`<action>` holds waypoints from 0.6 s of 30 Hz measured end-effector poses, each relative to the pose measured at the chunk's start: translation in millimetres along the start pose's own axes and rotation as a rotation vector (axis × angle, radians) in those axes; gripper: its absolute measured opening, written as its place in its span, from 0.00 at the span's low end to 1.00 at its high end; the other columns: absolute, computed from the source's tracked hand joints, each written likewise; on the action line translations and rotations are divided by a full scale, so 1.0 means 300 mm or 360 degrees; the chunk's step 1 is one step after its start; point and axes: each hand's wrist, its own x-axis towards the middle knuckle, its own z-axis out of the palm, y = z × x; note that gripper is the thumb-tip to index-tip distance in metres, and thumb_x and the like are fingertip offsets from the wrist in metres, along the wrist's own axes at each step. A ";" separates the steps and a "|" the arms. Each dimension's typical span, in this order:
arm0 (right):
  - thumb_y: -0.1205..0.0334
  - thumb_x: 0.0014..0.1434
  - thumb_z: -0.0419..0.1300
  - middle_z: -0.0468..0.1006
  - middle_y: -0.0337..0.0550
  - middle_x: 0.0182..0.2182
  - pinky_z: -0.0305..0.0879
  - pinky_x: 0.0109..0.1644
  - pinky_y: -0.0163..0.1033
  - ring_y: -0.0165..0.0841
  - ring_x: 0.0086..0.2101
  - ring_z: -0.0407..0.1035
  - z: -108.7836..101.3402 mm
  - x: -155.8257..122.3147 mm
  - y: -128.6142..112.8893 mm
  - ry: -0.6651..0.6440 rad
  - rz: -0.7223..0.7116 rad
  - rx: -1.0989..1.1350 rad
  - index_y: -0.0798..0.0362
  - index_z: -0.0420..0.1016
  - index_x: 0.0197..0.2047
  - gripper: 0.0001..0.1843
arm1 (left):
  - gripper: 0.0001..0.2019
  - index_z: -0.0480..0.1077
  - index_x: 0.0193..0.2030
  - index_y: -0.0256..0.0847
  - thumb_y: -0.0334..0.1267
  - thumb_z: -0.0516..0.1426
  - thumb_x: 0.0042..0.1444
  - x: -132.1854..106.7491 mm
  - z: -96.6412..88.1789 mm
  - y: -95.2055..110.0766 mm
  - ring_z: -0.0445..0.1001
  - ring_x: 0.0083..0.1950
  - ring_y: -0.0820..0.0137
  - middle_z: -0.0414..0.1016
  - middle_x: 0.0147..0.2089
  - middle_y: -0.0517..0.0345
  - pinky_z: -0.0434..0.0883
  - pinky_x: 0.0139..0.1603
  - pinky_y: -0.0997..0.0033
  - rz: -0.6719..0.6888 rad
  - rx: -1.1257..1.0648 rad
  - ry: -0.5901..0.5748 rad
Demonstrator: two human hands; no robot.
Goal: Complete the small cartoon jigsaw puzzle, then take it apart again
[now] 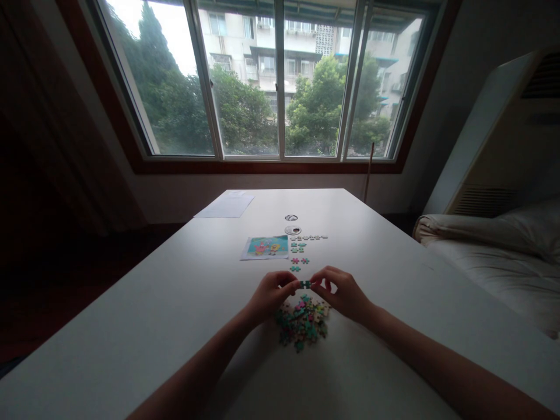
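Note:
Between my two hands, above the near edge of the laid-out rows, are small green jigsaw puzzle pieces [305, 284]. My left hand [272, 294] pinches them from the left between thumb and fingers. From the right, my right hand [343, 291] pinches with thumb and index finger. Whether the pieces are joined is too small to tell. Just below my hands lies a heap of loose puzzle pieces [303, 326] in green, pink and pale tan. Beyond my hands, several puzzle pieces [296, 261] sit in short rows. Left of them is a picture card [266, 248] with cartoon figures.
The white table [175, 303] stretches toward the window. White paper sheets [225, 206] lie at its far left corner. Two round items [293, 230] sit beyond the rows. A pale sofa [490, 251] stands at the right, before a tall appliance [503, 134].

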 end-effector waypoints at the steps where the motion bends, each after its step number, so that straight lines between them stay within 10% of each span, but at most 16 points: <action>1: 0.59 0.55 0.55 0.71 0.40 0.27 0.60 0.30 0.33 0.26 0.25 0.62 0.000 -0.001 0.000 0.0001 -0.0002 -0.0007 0.53 0.71 0.34 0.08 | 0.11 0.69 0.25 0.33 0.41 0.54 0.49 0.001 0.001 0.001 0.63 0.24 0.75 0.67 0.21 0.60 0.60 0.26 0.77 0.0002 0.0014 -0.0001; 18: 0.55 0.56 0.53 0.71 0.42 0.27 0.61 0.26 0.33 0.27 0.24 0.63 -0.045 0.019 0.080 0.0495 0.0118 -0.0028 0.53 0.71 0.33 0.11 | 0.08 0.68 0.25 0.37 0.35 0.51 0.52 -0.008 -0.060 -0.049 0.62 0.27 0.73 0.66 0.25 0.59 0.60 0.30 0.74 0.0382 0.1080 0.0029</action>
